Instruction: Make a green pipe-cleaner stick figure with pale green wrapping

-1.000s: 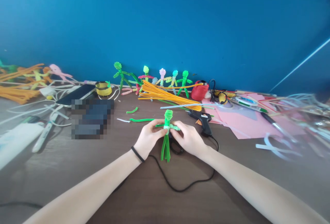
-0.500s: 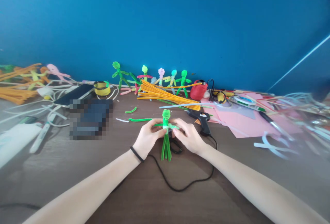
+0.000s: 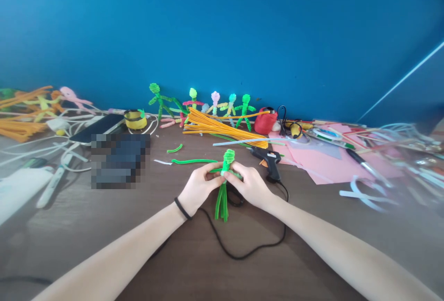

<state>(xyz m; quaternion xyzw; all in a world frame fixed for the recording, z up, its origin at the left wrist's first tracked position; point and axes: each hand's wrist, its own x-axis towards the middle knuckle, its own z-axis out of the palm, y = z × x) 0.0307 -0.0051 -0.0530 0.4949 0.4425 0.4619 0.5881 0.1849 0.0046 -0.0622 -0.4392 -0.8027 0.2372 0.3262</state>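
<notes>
- Far left of the frame: orange pipe cleaners (image 3: 22,131), too blurred to count, with one pink figure (image 3: 71,95) lying near them.
- Left: one white marker (image 3: 55,183), its print too small to read; one phone (image 3: 97,127); below it, one dark flat item (image 3: 125,157), pixelated over, so any writing is hidden.
- Left of centre: one yellow roll (image 3: 136,120), then two loose green pieces, a short one (image 3: 174,149) and a longer one (image 3: 190,161).
- Centre: the left hand (image 3: 197,187), one black band (image 3: 182,208) at its wrist, has thumb and fingers clamped on the green figure (image 3: 227,167).
- That figure is upright between both hands in mid-frame, coiled head on top, green strands hanging below — overlapping too much to count.
- Behind it: five figures (image 3: 215,100) stand in a row along the blue wall (image 3: 222,28), with one orange bundle (image 3: 225,127) in front.
- Right of centre: the right hand (image 3: 252,186) is pinched on the same figure, fingertips meeting the other hand's.
- Further right: one glue gun (image 3: 271,161) — its white label unreadable — and pink paper (image 3: 322,169).
</notes>
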